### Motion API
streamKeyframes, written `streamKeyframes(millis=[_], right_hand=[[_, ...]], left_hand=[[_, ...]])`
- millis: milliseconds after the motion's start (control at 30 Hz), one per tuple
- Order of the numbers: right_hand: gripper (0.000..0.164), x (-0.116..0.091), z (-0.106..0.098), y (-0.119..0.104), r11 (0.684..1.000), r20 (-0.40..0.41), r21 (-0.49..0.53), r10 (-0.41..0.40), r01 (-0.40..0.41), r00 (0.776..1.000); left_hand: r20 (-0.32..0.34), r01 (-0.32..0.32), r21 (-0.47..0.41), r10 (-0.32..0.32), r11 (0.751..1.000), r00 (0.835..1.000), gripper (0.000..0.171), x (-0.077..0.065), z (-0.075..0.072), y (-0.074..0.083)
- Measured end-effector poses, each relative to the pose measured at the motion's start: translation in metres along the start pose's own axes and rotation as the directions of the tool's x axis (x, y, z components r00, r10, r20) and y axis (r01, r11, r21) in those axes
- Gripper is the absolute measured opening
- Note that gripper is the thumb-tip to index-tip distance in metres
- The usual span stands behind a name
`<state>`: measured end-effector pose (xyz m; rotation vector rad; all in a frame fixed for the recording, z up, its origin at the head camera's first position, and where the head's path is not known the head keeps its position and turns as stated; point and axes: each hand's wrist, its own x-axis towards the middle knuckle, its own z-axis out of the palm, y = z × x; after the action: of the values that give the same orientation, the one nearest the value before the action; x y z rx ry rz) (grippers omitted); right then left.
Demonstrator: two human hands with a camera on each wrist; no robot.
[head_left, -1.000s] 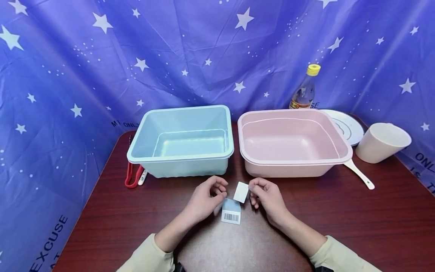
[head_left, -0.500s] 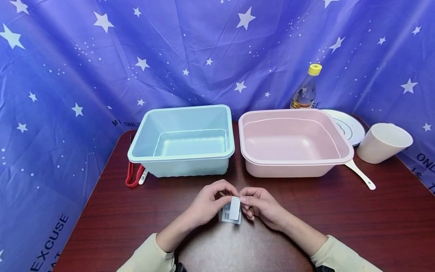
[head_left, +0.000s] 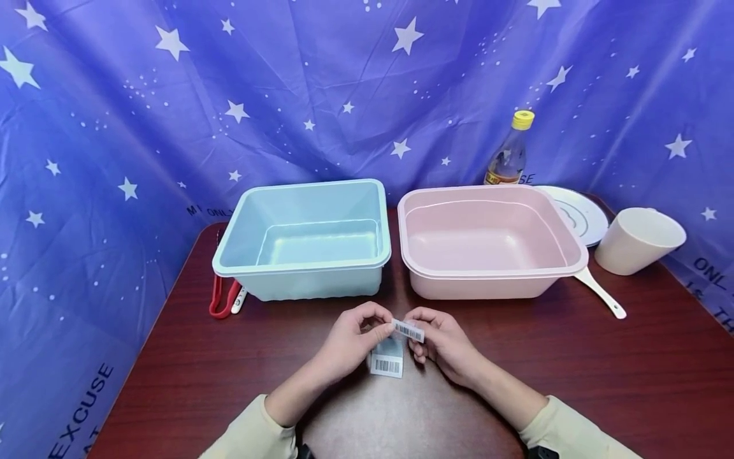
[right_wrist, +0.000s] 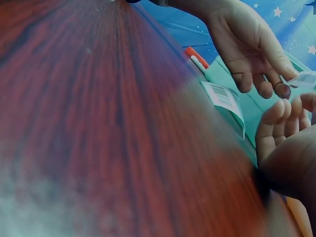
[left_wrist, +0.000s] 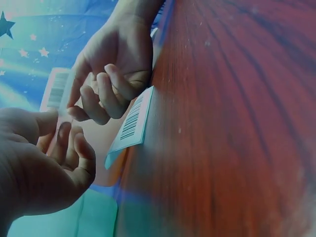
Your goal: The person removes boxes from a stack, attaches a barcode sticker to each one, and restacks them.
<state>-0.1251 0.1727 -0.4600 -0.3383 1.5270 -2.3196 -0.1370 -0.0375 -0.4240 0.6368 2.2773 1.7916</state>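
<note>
White, barcode-printed rectangular card (head_left: 409, 330): left hand (head_left: 352, 339) and right hand (head_left: 447, 344) pinch it at nine and three o'clock! Likely light, bendy; its edges suit fingertips best.

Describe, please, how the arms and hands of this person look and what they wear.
The left hand and right hand wear no gloves. The left sleeve and right sleeve are plain pale cream and end short of the hands. Beside each sleeve, at the head view's bottom edge, a small black object shows, too cut off to identify.
</note>
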Motion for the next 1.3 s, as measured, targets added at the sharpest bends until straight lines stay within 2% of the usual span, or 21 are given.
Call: streamKeyframes(millis=[67,167,300,400,500,633,767,1000,1100,1200,1300], right_hand=[[0.01,-0.002,-0.001,-0.001,0.999,-0.072,-0.024,-0.033,0.032,0.997],[0.012,-0.006,-0.004,-0.002,0.99,-0.162,-0.098,-0.113,0.098,0.98],[0.006,-0.013,-0.011,-0.003,0.958,-0.227,-0.221,-0.233,0.183,0.946],[0.007,-0.02,-0.017,-0.005,0.923,-0.257,-0.318,-0.303,0.215,0.918],[0.009,-0.026,-0.022,-0.007,0.897,-0.3,-0.391,-0.337,0.207,0.893],[0.007,-0.03,-0.027,-0.008,0.88,-0.356,-0.435,-0.365,0.193,0.86],[0.005,-0.031,-0.031,-0.01,0.865,-0.425,-0.468,-0.399,0.18,0.812],[0.011,-0.036,-0.041,-0.015,0.854,-0.548,-0.508,-0.419,0.11,0.724],[0.012,-0.04,-0.045,-0.018,0.853,-0.581,-0.513,-0.431,0.101,0.691],[0.012,-0.043,-0.048,-0.021,0.856,-0.606,-0.508,-0.435,0.097,0.665],[0.013,-0.045,-0.051,-0.022,0.864,-0.616,-0.492,-0.435,0.11,0.657]], left_hand=[[-0.023,0.049,-0.047,-0.05,0.998,0.998,0.008,0.001,0.002,0.0],[-0.056,0.087,-0.108,-0.094,0.99,0.994,0.01,0.004,0.006,0.0],[-0.099,0.099,-0.121,-0.112,0.988,0.989,0.01,0.009,0.012,0.001],[-0.109,0.101,-0.11,-0.113,0.989,0.988,0.01,0.015,0.019,0.001],[-0.094,0.099,-0.091,-0.107,0.991,0.99,0.01,0.022,0.027,0.002],[-0.068,0.081,-0.064,-0.085,0.995,0.994,0.009,0.03,0.037,0.004],[-0.045,0.08,-0.065,-0.083,0.995,0.996,0.008,0.036,0.047,0.006],[-0.029,0.088,-0.037,-0.089,0.995,0.996,0.009,0.047,0.065,0.011],[-0.006,0.108,-0.056,-0.108,0.993,0.994,0.013,0.052,0.073,0.013],[0.026,0.124,-0.077,-0.123,0.989,0.992,0.017,0.056,0.08,0.016],[0.051,0.131,-0.085,-0.127,0.988,0.991,0.023,0.058,0.085,0.018]])
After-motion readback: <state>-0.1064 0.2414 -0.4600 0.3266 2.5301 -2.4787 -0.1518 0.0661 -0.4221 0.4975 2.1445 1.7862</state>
